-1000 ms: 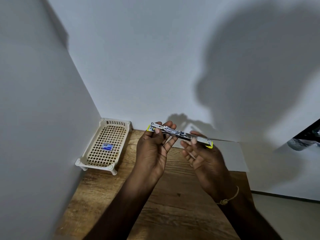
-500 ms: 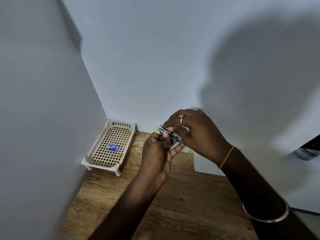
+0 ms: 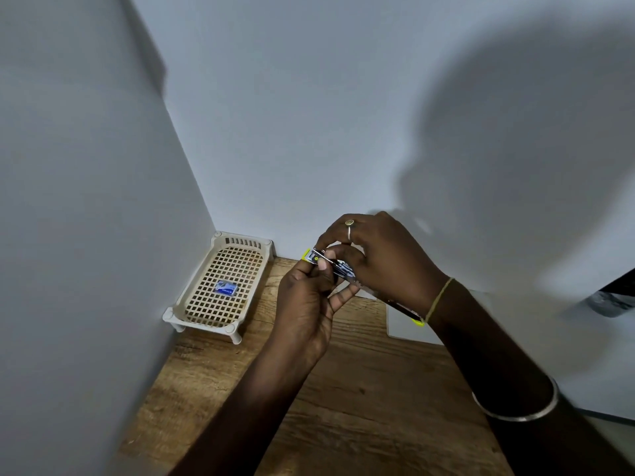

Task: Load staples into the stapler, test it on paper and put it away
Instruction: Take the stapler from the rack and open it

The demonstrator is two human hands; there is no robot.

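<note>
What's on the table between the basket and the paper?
Head view: bare wood table shows between basket and paper; the left hand, holding the stapler, hides part of it.

Beige lattice tray in corner, wooden tabletop; grey walls

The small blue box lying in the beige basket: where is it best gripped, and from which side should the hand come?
Probably from above, with thumb and forefinger pinching across its narrower width. The small blue box lies flat near the middle of the grid floor, and the raised wall of the basket stands around it, so a sideways approach looks blocked.
</note>
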